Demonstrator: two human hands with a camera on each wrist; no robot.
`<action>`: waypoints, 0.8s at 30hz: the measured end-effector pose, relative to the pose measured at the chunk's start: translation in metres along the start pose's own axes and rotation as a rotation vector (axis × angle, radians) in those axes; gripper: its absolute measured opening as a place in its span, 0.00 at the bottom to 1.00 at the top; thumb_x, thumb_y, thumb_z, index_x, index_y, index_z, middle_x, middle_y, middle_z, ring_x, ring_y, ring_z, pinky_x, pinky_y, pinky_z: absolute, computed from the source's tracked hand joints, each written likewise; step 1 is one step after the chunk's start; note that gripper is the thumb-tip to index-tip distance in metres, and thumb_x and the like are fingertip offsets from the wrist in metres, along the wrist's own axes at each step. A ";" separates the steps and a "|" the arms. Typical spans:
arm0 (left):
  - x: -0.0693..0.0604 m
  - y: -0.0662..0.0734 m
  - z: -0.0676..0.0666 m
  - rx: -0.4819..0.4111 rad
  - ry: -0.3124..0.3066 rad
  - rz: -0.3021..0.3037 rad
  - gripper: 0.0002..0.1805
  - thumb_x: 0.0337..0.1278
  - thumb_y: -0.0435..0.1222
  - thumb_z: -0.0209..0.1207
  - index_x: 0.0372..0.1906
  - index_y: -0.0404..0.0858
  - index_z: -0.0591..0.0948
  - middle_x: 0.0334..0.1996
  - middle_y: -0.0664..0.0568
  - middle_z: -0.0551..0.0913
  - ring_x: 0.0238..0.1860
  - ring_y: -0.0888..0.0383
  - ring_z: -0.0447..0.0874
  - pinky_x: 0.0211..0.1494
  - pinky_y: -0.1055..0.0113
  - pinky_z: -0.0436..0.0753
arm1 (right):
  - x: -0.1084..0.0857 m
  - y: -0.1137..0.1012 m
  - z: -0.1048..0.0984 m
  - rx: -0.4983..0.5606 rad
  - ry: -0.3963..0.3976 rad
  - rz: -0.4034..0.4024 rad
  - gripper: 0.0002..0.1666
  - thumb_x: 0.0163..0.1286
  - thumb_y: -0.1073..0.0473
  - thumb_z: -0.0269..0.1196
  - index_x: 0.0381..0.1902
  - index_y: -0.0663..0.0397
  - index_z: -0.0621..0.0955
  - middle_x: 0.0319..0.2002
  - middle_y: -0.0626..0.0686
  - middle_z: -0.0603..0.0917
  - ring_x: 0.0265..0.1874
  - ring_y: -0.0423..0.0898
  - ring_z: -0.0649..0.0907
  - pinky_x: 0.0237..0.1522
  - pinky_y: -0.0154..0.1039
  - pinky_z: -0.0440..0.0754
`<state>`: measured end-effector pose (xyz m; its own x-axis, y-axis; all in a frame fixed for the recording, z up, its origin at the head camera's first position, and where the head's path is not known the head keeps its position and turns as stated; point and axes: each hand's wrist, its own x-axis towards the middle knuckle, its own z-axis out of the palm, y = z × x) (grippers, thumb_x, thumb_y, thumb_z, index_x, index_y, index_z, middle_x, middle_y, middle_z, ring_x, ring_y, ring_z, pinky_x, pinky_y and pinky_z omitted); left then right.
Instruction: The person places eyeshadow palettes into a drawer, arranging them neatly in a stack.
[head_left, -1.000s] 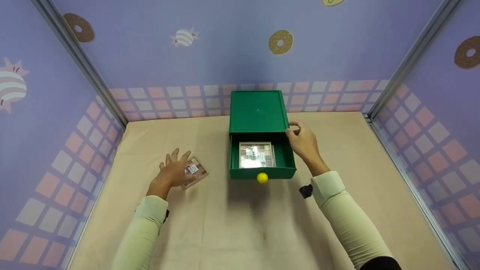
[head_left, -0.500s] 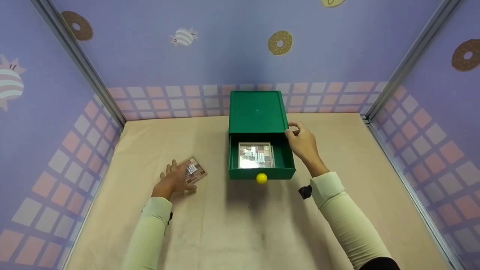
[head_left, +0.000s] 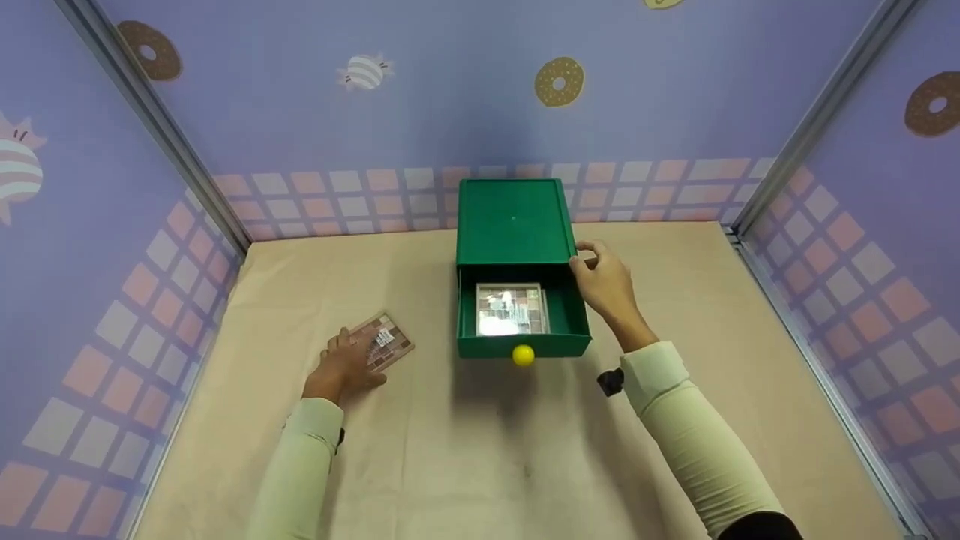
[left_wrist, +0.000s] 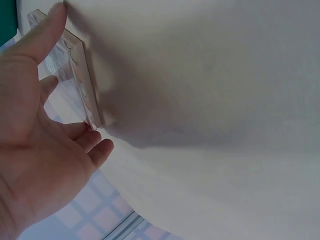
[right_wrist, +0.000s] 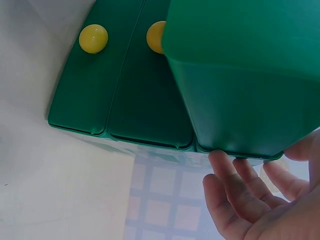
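Observation:
In the head view a flat square coaster-like piece [head_left: 391, 345] with a brown checked pattern and white label lies on the cloth. My left hand [head_left: 343, 369] spans its near-left edge. In the left wrist view the fingers [left_wrist: 89, 141] meet one corner, half bent, while the thumb [left_wrist: 42, 37] stretches across the other end. Farther right stands a green drawer cabinet [head_left: 514, 221]; my right hand [head_left: 606, 289] holds its right front edge, with bent fingers [right_wrist: 235, 192] at the side wall. The top drawer [head_left: 487, 347] hangs out, holding a shiny square checked piece [head_left: 510, 309].
A yellow knob [head_left: 523, 355] sits on the pulled-out drawer. Below it, the right wrist view shows pushed-in drawers [right_wrist: 85, 85] with yellow knobs. Patterned walls [head_left: 300, 112] enclose the beige cloth [head_left: 465, 457] at the back and both sides.
My left hand drops slightly back and lower beside the checked piece, its fingers drawing in toward the piece's edge. The right hand and the drawer stay as they were.

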<state>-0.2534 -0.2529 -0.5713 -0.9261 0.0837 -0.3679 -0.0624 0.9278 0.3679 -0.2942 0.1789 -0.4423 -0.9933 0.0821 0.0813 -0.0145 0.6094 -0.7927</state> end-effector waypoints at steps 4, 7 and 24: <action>0.004 -0.002 0.004 0.001 0.061 0.022 0.47 0.59 0.45 0.69 0.80 0.42 0.59 0.76 0.22 0.49 0.76 0.23 0.49 0.74 0.28 0.58 | 0.000 0.000 0.000 -0.003 0.003 0.002 0.25 0.77 0.50 0.54 0.68 0.50 0.76 0.53 0.63 0.87 0.52 0.59 0.86 0.56 0.57 0.82; 0.005 -0.005 0.007 -0.017 0.097 0.032 0.47 0.56 0.45 0.70 0.79 0.42 0.61 0.73 0.22 0.55 0.72 0.23 0.59 0.71 0.30 0.65 | -0.001 0.000 0.000 0.000 0.004 0.001 0.25 0.77 0.50 0.54 0.67 0.51 0.76 0.53 0.63 0.87 0.52 0.59 0.86 0.56 0.58 0.82; 0.003 -0.017 0.024 -0.050 0.301 0.145 0.48 0.42 0.49 0.71 0.75 0.47 0.70 0.62 0.25 0.67 0.60 0.30 0.66 0.59 0.35 0.72 | -0.001 0.000 0.000 -0.001 -0.009 0.006 0.25 0.77 0.49 0.54 0.68 0.49 0.75 0.54 0.63 0.86 0.52 0.60 0.86 0.56 0.59 0.82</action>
<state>-0.2464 -0.2598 -0.5990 -0.9946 0.0949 -0.0425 0.0665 0.8947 0.4418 -0.2932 0.1784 -0.4422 -0.9943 0.0789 0.0714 -0.0085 0.6098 -0.7925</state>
